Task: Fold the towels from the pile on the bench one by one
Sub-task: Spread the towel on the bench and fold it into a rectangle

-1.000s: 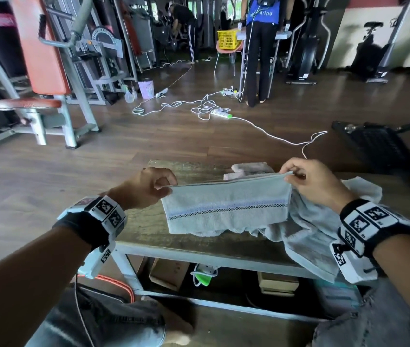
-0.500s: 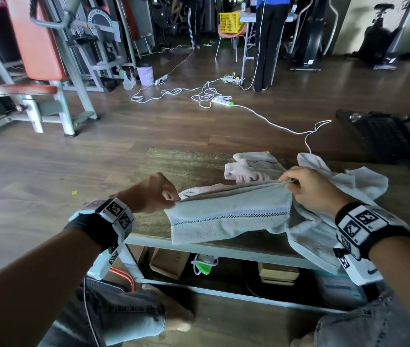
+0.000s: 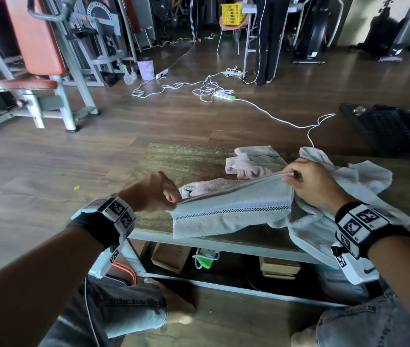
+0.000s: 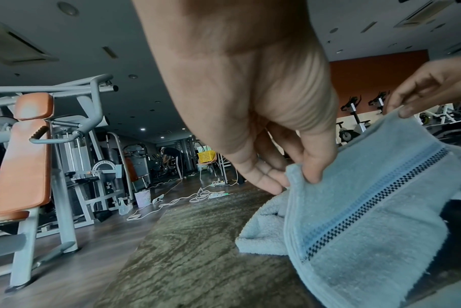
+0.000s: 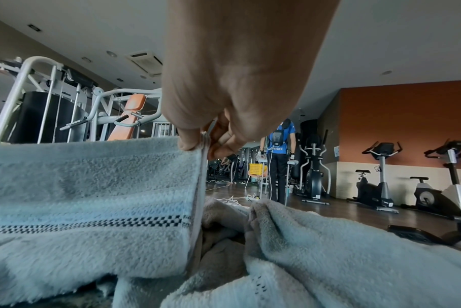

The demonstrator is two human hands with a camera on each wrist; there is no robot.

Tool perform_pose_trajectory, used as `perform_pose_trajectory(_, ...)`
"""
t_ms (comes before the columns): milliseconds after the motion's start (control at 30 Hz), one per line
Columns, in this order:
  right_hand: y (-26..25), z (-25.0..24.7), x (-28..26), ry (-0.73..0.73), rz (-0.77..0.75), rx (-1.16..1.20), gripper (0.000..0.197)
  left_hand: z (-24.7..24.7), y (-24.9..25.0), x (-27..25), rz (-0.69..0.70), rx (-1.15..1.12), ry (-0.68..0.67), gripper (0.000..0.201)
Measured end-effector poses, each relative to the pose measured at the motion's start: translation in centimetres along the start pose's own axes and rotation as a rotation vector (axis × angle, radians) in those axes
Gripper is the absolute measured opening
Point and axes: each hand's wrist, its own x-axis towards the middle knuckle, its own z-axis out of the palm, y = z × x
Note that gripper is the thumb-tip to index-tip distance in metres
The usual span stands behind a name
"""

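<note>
Lowered toward bench (image 3: 173,159), towel (image 3: 231,214) stays pinched between both hands' fingers (image 3: 289,177).

Pale blue towel (image 3: 231,211), checkered stripe, top edge raised taut, lower part draped over near counter (image 3: 173,161) edge. Crumpled pale towels (image 3: 364,181) heaped right; pinkish towel (image 3: 251,164) behind.
</note>
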Motion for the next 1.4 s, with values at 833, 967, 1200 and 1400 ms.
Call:
perform_pose_trajectory(833,0.5,0.4,-0.4,0.085,0.058,0.02,0.004,0.4,0.1,-0.7,0.036,-0.015,0.291,0.013)
perform_pose_trajectory(967,0.4,0.3,-0.5,0.095,0.078,0.031,0.005,0.3,0.2,-0.7,0.041,0.009,0.342,0.012)
perform_pose_trajectory(1200,-0.2,0.0,-0.9,0.101,0.179,0.066,0.005,0.1,1.2,-0.6,0.02,0.01,0.346,0.009)
perform_pose_trajectory(1400,-0.7,-0.5,-0.6,0.119,0.193,0.11,0.01,-0.6,0.6,-0.5,0.063,0.003,0.331,0.016)
